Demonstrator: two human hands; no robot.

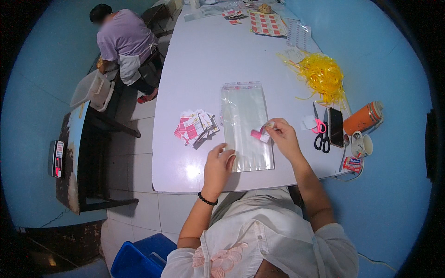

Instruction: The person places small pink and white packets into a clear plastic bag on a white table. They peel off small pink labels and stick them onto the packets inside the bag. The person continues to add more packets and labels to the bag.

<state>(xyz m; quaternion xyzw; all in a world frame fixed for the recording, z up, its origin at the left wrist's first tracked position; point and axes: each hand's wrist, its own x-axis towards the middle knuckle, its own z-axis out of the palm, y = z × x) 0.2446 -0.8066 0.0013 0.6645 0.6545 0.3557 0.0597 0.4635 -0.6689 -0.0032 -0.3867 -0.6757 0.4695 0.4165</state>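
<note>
A small pink-and-white card (261,135) is pinched in the fingertips of my right hand (283,137), above the right side of a stack of clear plastic bags (244,109). My left hand (219,163) is at the stack's lower left edge, fingers loosely bent and apart, with nothing seen in it. Whether its fingertips touch the plastic, I cannot tell. The bags lie lengthwise before me on the white table. Just left of them is a loose pile of pink-and-white printed cards (194,126).
On the right are pink-handled scissors (319,124), black-handled scissors (322,139), a phone (336,127), an orange flask (363,118), a mug (361,145) and yellow ribbon (322,78). Printed sheets (268,24) lie far off. A co-worker (125,41) sits back left; a blue bin (139,255) stands below.
</note>
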